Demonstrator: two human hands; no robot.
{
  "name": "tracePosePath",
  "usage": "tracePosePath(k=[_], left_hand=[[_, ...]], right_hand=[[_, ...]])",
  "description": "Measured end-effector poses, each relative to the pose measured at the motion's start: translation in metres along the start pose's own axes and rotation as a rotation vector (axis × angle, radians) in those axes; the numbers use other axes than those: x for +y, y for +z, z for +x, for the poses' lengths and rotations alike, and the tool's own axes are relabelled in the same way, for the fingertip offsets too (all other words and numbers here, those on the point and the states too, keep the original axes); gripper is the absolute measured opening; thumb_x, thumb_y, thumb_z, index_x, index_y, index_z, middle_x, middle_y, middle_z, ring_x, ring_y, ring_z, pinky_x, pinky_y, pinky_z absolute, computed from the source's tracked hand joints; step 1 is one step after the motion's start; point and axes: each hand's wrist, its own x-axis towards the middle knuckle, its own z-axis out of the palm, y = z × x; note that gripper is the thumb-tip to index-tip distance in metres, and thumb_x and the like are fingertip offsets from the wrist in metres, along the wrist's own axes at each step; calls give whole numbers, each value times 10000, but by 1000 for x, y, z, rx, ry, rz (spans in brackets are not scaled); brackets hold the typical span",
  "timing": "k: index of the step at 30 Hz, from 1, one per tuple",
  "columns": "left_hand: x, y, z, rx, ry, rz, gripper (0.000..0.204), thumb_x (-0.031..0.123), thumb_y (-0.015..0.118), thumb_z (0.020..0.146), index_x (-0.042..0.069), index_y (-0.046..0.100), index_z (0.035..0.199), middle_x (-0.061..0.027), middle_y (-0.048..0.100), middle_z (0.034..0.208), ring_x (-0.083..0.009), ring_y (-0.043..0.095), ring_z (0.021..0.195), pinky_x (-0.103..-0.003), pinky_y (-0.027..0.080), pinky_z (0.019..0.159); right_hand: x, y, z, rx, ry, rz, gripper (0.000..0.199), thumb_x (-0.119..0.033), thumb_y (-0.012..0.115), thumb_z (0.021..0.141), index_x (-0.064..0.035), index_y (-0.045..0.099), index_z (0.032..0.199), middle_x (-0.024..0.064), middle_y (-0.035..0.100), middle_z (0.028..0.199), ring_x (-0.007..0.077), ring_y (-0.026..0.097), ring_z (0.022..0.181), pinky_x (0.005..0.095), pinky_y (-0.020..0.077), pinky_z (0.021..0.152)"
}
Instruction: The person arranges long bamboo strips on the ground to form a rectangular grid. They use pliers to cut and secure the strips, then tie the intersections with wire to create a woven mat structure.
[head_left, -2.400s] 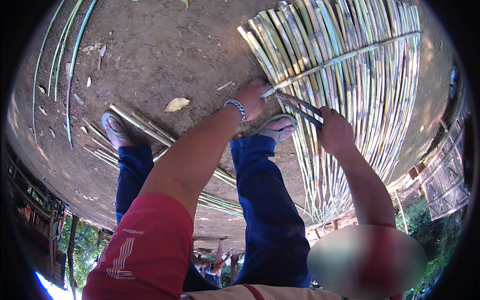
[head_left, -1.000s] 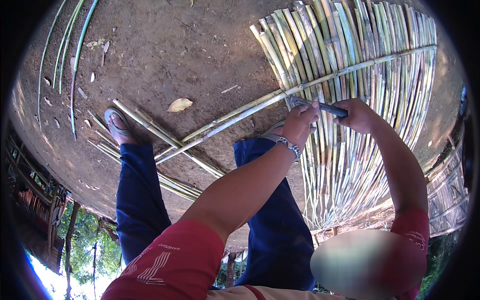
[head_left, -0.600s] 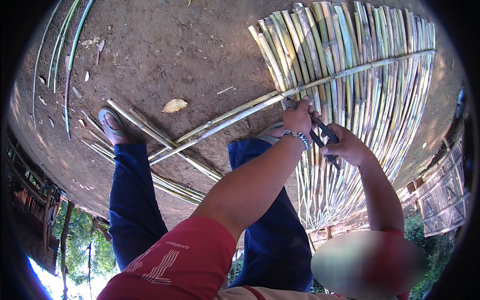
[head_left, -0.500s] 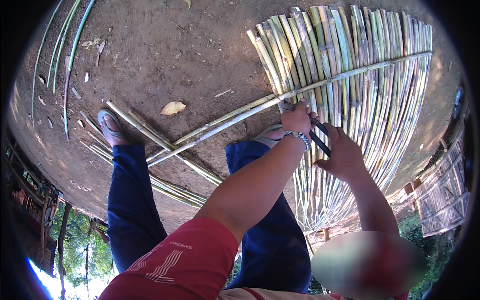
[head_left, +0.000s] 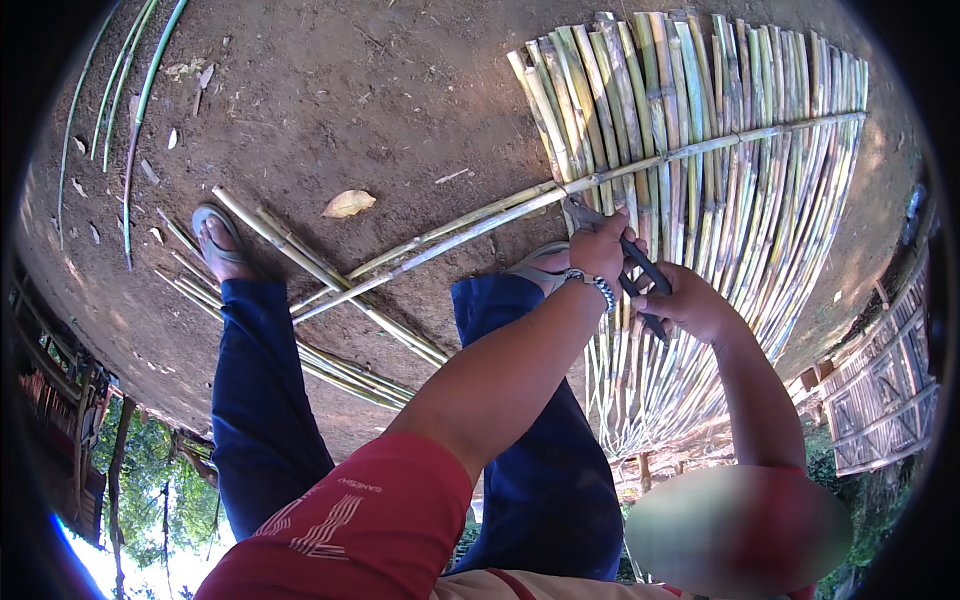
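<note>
Left of cane panel [head_left: 722,180]: two poles [head_left: 440,251], reaching its edge. At that edge: left hand [head_left: 597,250], closed round pincers [head_left: 652,272]. Over panel: right hand [head_left: 692,303], holding handles, now spread wider; bite probably slackened.

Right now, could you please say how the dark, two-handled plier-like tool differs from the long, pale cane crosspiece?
The plier-like tool is in the left hand and right hand; the cane crosspiece lies across a row of cane poles. The tool is dark and short, the crosspiece pale and far longer.
</note>
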Motion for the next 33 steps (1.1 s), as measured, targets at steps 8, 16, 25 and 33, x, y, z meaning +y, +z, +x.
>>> tracePosePath(k=[8, 16, 25, 33], left_hand=[[-10, 27, 31, 166, 47, -180, 217, 212, 611, 988, 3, 567, 954, -100, 645, 811, -231, 668, 690, -342, 586, 611], [-5, 18, 24, 1, -45, 152, 373, 425, 485, 1040, 73, 598, 998, -62, 691, 1026, -231, 616, 950, -479, 490, 790], [-17, -24, 14, -78, -41, 438, 446, 477, 556, 1004, 69, 606, 1178, -62, 679, 1095, -224, 633, 985, -421, 519, 848], [1, -36, -14, -299, -147, 11, 289, 375, 589, 1005, 97, 572, 926, -19, 618, 779, -216, 665, 775, -390, 552, 749]], right_hand=[[3, 32, 8, 838, -284, -1147, 540, -81, 658, 809, -84, 529, 1333, 144, 625, 1034, 338, 654, 962, 449, 529, 821], [23, -35, 44, 737, -514, -985, 401, -14, 662, 739, -76, 649, 1136, 169, 674, 960, 381, 668, 863, 465, 544, 754], [46, -7, 32, 104, -37, -200, 280, -285, 692, 942, -14, 635, 979, 65, 632, 728, 158, 583, 621, 333, 482, 600], [13, 51, -6, -15, 33, 426, 364, -322, 685, 942, -46, 553, 1141, 52, 646, 805, 194, 644, 654, 363, 543, 623]])
